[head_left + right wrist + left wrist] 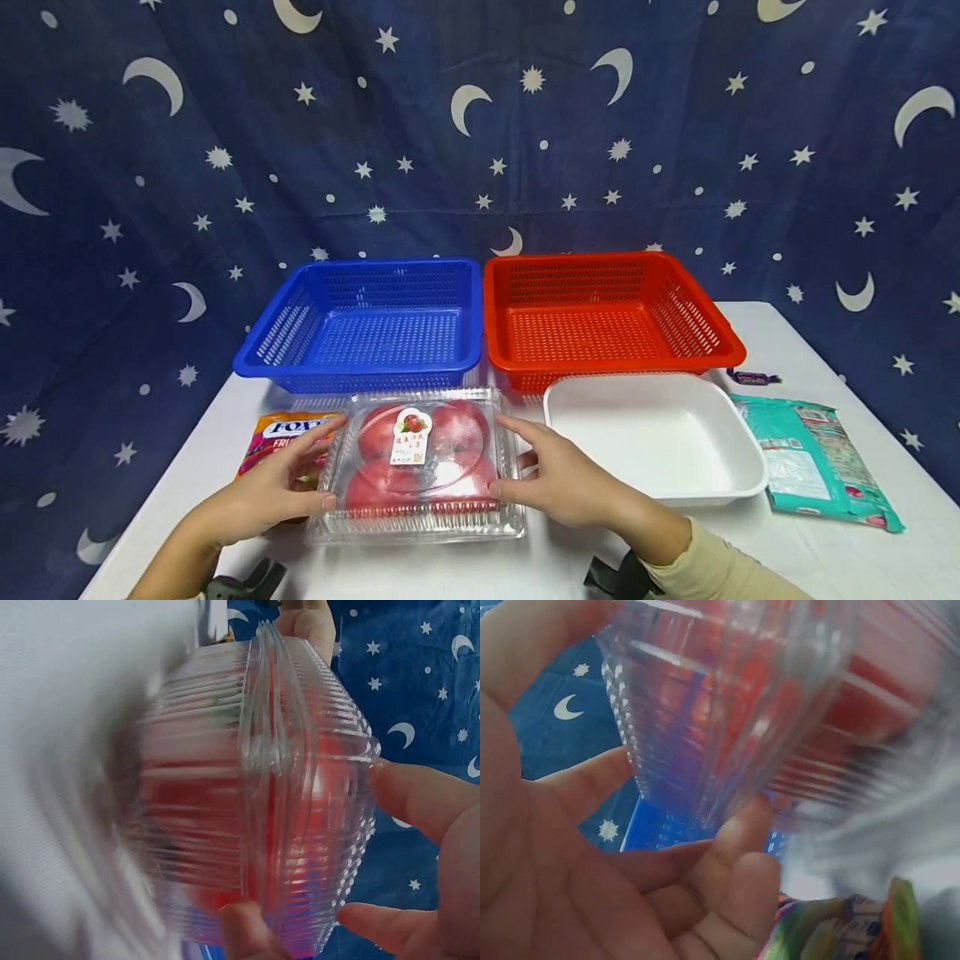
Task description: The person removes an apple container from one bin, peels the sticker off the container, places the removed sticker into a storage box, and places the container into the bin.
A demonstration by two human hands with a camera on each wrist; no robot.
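A clear plastic clamshell box point(420, 527) with several red apples point(459, 429) inside is in front of me, a white label point(408, 450) on its lid. My left hand point(258, 500) holds its left side; the left wrist view shows fingertips point(746, 825) at the ribbed wall. The right side is held by my right hand point(566, 479), its thumb low near the front corner and a finger at the back corner. In the right wrist view the box's closed rim point(274, 750) stands between the fingers. An orange and purple candy bag point(281, 433) lies partly hidden behind my left hand.
A blue basket point(360, 375) and a red basket point(615, 365) stand side by side at the back. The white tray point(652, 442) sits right of the box. Farther right lie a teal packet point(810, 467) and a small purple-wrapped candy point(753, 378) on the white table point(847, 558).
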